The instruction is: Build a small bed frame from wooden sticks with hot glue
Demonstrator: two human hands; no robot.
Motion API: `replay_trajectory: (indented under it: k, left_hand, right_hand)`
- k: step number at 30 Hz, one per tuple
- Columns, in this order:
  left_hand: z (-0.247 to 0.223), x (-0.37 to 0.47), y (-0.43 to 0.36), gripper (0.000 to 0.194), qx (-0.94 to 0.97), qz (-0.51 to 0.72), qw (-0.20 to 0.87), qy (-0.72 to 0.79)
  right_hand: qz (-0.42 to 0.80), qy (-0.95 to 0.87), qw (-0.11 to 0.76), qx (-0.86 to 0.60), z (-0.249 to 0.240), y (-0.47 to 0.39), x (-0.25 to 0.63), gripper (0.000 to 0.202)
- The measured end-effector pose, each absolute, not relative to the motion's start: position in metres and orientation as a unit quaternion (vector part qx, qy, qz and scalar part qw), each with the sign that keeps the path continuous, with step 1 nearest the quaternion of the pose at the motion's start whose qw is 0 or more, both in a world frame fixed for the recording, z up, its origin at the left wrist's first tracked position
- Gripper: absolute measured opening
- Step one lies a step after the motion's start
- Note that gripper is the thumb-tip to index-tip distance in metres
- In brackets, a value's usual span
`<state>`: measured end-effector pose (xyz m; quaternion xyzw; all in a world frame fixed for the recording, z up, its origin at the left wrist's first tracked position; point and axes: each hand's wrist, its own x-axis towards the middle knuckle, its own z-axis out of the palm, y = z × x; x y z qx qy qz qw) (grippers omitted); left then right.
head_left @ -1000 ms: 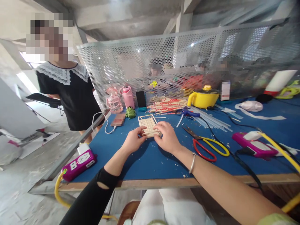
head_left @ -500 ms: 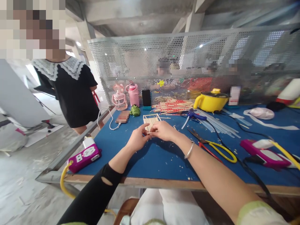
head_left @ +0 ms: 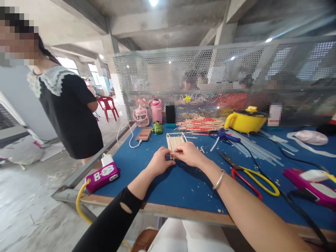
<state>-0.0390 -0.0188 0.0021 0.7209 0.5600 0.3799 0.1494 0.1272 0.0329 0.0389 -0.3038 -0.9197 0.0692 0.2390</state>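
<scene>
A small frame built of thin wooden sticks point(head_left: 175, 142) stands on the blue tabletop point(head_left: 181, 196), with a row of sticks laid side by side and thin rails at its far edge. My left hand point(head_left: 159, 162) is closed on its near left corner, thumb and fingers pinching there. From the right, my right hand point(head_left: 191, 154) pinches at the same near edge, fingertips close to the left ones. What small piece lies between the right fingertips is too hidden to make out. Loose stick bits point(head_left: 201, 149) lie just right of the frame.
Behind are a pile of red-tipped sticks point(head_left: 202, 124), a yellow pot point(head_left: 246, 120) and pink bottles point(head_left: 156, 111). To the right lie a blue glue gun point(head_left: 227, 135), clear glue sticks point(head_left: 258, 148) and scissors point(head_left: 249, 175). A power strip point(head_left: 103, 177) sits left; a person point(head_left: 68, 115) stands beyond.
My view has shifted, so the table things appear further right and lower. More of the stick frame shows. Both hands stay at its near edge. The person at left has turned.
</scene>
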Motion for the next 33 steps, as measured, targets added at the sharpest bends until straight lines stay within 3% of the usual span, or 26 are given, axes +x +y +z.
replay_trajectory:
  k: [17,33]
  left_hand:
    - [0.0006,-0.0359,-0.0162,0.010,0.716,0.380,0.146,0.566]
    - [0.0040,-0.0379,-0.0167,0.012,0.713,0.369,0.161,0.574]
  right_hand:
    - [0.060,-0.924,0.240,-0.291,0.0381,0.0333,0.1285,0.019]
    - [0.082,-0.916,0.253,-0.301,0.0349,0.0336,0.1278,0.015]
